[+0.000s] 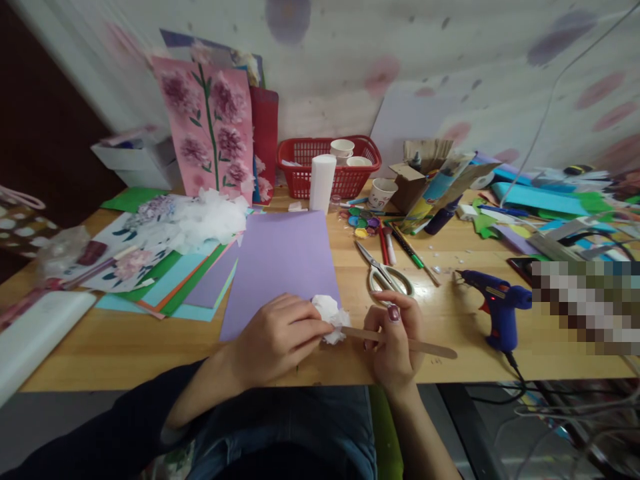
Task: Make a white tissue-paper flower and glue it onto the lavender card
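Observation:
My left hand (285, 330) is closed on a crumpled white tissue-paper flower (327, 310), fingertips pressing at its lower side. Between the thumb and fingers of my right hand (397, 340) is a flat wooden craft stick (434, 349). The stick's left end meets the tissue flower; whether it is stuck there I cannot tell. Both hands are above the table's front edge, with a purple sheet of paper (287, 260) lying behind and partly under my left hand. Just beyond my right hand lie scissors (385, 272) with pale handles.
A blue glue gun (500, 303) with a lit red light stands at right, its cord hanging over the edge. Left are coloured sheets (195, 283) and a white tissue pile (210, 220). Behind stand a red basket (303, 175), a paper cup (383, 193) and paint pots (361, 223).

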A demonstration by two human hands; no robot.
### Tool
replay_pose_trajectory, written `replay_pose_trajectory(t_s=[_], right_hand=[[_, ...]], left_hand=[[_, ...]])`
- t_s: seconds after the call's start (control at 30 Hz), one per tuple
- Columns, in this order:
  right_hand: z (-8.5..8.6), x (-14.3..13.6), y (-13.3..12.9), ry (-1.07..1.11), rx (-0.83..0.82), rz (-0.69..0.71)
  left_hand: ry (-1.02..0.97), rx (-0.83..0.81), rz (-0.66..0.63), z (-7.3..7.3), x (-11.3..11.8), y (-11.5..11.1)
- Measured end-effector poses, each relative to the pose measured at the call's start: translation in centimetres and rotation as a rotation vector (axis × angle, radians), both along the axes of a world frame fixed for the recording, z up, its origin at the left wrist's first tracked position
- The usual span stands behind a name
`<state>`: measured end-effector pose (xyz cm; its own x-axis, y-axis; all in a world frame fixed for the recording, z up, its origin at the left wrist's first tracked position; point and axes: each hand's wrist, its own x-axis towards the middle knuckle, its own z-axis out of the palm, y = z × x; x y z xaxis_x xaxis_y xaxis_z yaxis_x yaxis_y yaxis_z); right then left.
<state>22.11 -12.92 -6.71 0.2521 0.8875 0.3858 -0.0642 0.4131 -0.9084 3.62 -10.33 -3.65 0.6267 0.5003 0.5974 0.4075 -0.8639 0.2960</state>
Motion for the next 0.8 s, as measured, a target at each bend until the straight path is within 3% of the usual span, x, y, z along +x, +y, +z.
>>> replay_pose_trajectory(t_s=[0.17, 0.37, 0.47, 0.67, 0.8], right_hand=[[-0.1, 0.1, -0.1, 0.007, 0.001, -0.017], [-0.3, 0.1, -0.1, 0.041, -0.011, 0.020], [-0.1, 0.1, -0.1, 0.030, -0.012, 0.011], [0.1, 0.0, 0.0, 0.052, -0.016, 0.021], [0.2, 0.0, 0.0, 0.077, -0.002, 0.022]], left_hand=[[0.004, -0.002, -0.014, -0.2, 0.2, -0.3], [-0.150, -0.121, -0.015, -0.1, 0.0, 0.0], [-0.180, -0.046, -0.001, -0.4, -0.2, -0.2], [-0.058, 0.188, -0.079, -1.5, -0.5, -0.9], [-0.071, 0.120, -0.099, -1.4, -0.3, -0.9]])
